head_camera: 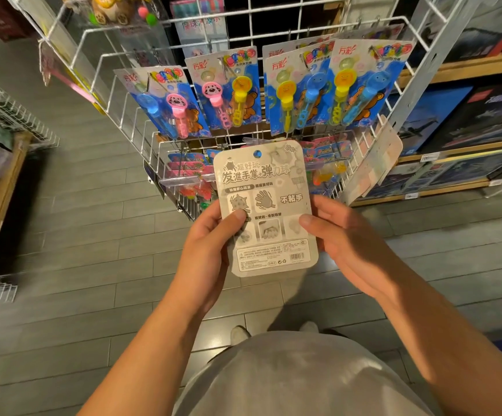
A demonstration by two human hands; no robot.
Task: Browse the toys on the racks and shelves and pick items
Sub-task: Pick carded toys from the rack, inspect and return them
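I hold a grey toy card pack (269, 205) upright in front of me, its printed back with pictures and a barcode facing me. My left hand (210, 247) grips its left edge, thumb pressed on the card face. My right hand (336, 238) grips the right edge, thumb on the face too. Just behind the card stands a white wire rack (141, 127). Blue bubble-wand packs (228, 88) with pink, yellow and blue wands hang from its upper row. More colourful packs (186, 169) hang on the lower row, partly hidden by the card.
Wooden shelves (453, 70) with dark boxed toys run along the right. A wooden stand with wire baskets (18, 121) is at the left. A toy bear pack (108, 9) hangs at the rack's top. Grey plank floor lies below, with my shoes at the bottom.
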